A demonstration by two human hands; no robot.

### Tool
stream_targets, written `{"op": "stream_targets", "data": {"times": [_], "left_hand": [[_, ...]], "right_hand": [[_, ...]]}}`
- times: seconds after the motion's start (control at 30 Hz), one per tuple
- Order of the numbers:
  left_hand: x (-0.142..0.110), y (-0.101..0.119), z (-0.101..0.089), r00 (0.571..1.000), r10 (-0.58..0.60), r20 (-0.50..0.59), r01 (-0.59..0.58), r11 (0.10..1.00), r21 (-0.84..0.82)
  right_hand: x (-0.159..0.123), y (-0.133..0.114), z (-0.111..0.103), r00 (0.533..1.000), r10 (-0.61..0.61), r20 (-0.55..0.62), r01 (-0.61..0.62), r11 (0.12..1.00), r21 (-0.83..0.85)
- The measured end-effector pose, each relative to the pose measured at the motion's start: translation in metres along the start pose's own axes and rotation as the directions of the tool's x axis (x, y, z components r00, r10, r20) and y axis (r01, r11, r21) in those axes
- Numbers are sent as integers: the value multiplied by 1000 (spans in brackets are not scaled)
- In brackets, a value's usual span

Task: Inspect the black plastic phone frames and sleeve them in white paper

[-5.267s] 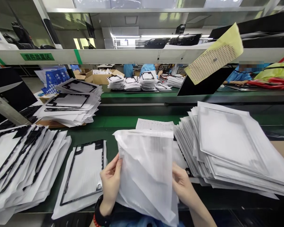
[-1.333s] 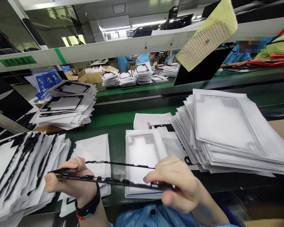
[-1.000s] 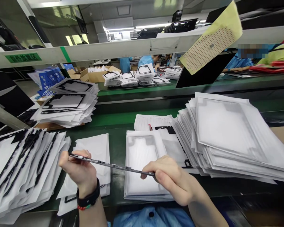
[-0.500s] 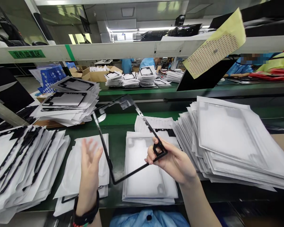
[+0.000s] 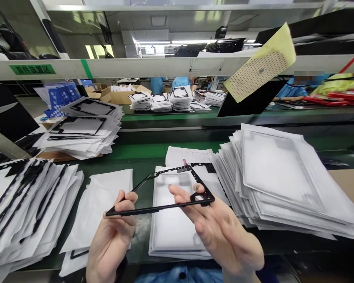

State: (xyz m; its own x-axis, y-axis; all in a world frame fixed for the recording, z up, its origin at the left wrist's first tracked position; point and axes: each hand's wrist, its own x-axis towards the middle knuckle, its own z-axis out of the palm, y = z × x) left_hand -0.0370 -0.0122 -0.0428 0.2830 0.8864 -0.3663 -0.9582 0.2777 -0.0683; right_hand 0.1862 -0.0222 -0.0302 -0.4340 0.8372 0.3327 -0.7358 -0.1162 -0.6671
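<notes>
A thin black rectangular frame (image 5: 162,208) with notched edges is held tilted in the air, its near edge facing me. My left hand (image 5: 115,232) grips its left near corner, fingers curled round the edge. At the right near corner, my right hand (image 5: 221,228) supports the frame, with the thumb at the inner cutout and the fingers stretched beneath. Below the frame lies a pile of white translucent sleeves (image 5: 177,236). Flat white sleeves (image 5: 98,196) rest beside my left hand.
Tall stacks of sleeves stand at right (image 5: 280,165) and left (image 5: 26,212); sleeves with black frames (image 5: 82,125) sit behind. A yellow dotted sheet (image 5: 261,65) hangs from the white crossbar (image 5: 153,67). Co-workers in blue work across the green bench (image 5: 144,151).
My left hand has moved in and taken hold of the frame's left corner. The frame has tipped from nearly upright to flatter, and my right hand has turned beneath its corner.
</notes>
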Motion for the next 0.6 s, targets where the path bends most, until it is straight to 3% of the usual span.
{"op": "stream_targets", "data": {"times": [0.13,0.2,0.3,0.43,0.53,0.6], "left_hand": [[-13,-1,-8,989,-24,144,40,994,-106],[-17,-2,-13,977,-68,201,95,987,-131],[-20,-5,-15,958,-151,242,172,983,-66],[-25,-15,-6,930,-215,300,199,976,83],[-27,-23,3,896,-252,365,226,968,113],[-26,-27,5,870,-269,413,251,963,99]], "right_hand": [[-4,-1,3,999,30,-16,-31,996,-79],[-6,0,0,999,-17,-31,12,990,-144],[-13,2,-10,994,-105,-22,98,971,-217],[-25,-2,-25,992,-78,-100,44,951,-305],[-32,-5,-36,984,-99,-149,21,890,-455],[-34,-4,-44,986,-136,-94,57,812,-581]]}}
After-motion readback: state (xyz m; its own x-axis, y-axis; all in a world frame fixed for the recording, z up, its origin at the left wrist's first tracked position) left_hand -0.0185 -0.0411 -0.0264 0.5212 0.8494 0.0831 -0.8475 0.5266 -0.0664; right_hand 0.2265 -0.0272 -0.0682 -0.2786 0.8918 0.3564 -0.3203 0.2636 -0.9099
